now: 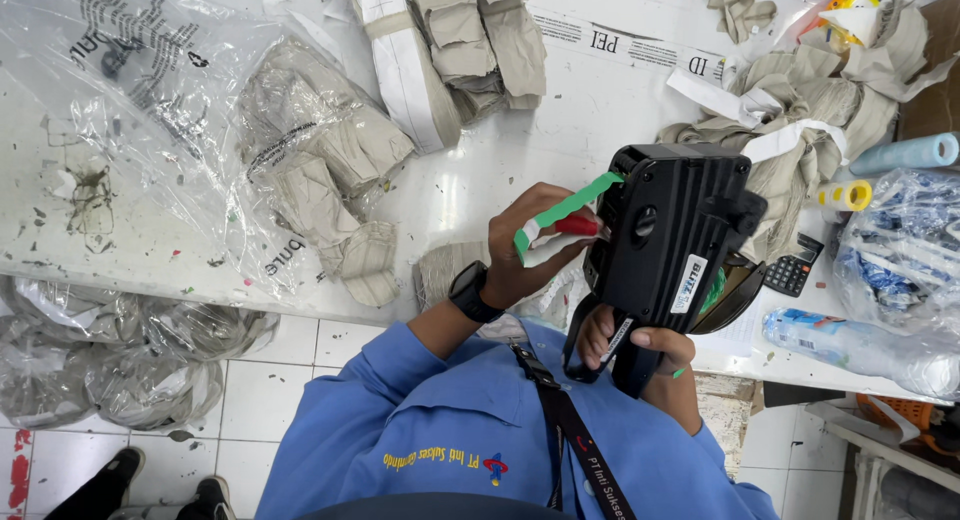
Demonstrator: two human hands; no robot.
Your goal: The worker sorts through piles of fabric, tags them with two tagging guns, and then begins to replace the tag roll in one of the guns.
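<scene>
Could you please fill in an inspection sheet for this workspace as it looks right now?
Surface: white table, scuffed and speckled with small scraps.
Job's things: black label gun with a green label strip running from its top.
Clutter: bundles of beige fabric pieces, clear plastic bags, a calculator, a plastic bottle, a yellow tape roll.
Grippers: left hand pinches the strip's end; right hand grips the gun's handle.
Cables: nothing seen; only a dark lanyard on the blue shirt.
Surroundings: white tiled floor, more bags under the table, another person's black shoes at lower left.
</scene>
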